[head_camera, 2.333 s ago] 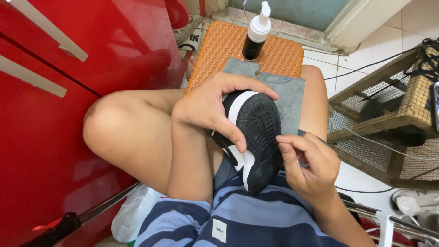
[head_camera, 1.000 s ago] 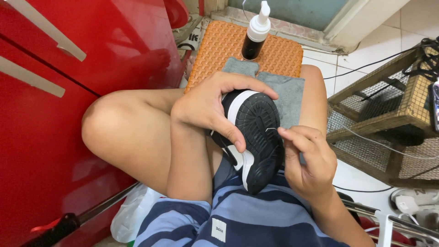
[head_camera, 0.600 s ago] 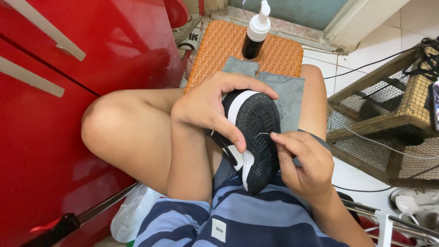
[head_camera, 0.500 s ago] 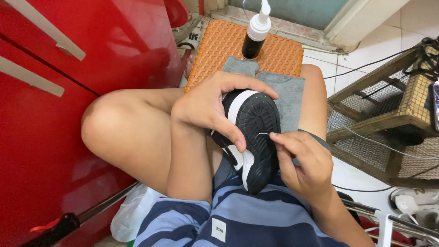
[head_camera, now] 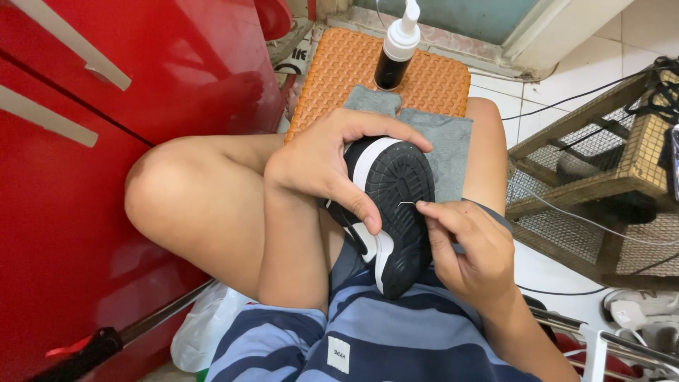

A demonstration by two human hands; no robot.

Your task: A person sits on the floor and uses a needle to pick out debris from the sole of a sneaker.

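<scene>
A black shoe with a white midsole [head_camera: 396, 212] rests sole-up between my knees. My left hand [head_camera: 329, 163] wraps over its toe and side, with fingers across the top edge and the thumb pressed on the midsole. My right hand [head_camera: 470, 247] pinches a thin metal needle [head_camera: 407, 204] between thumb and forefinger, and its tip touches the right edge of the sole. A grey cloth [head_camera: 445, 145] lies under the shoe.
A dark bottle with a white nozzle [head_camera: 395, 53] stands on an orange woven stool [head_camera: 339, 78] ahead. A red cabinet [head_camera: 85, 155] fills the left. A wooden wire-mesh crate [head_camera: 601, 177] and cables sit at the right. A white plastic bag [head_camera: 205, 329] lies low left.
My right hand has come up from below the sole to its right edge with the needle pinched, and has held there for the last half second. My left hand has stayed put.
</scene>
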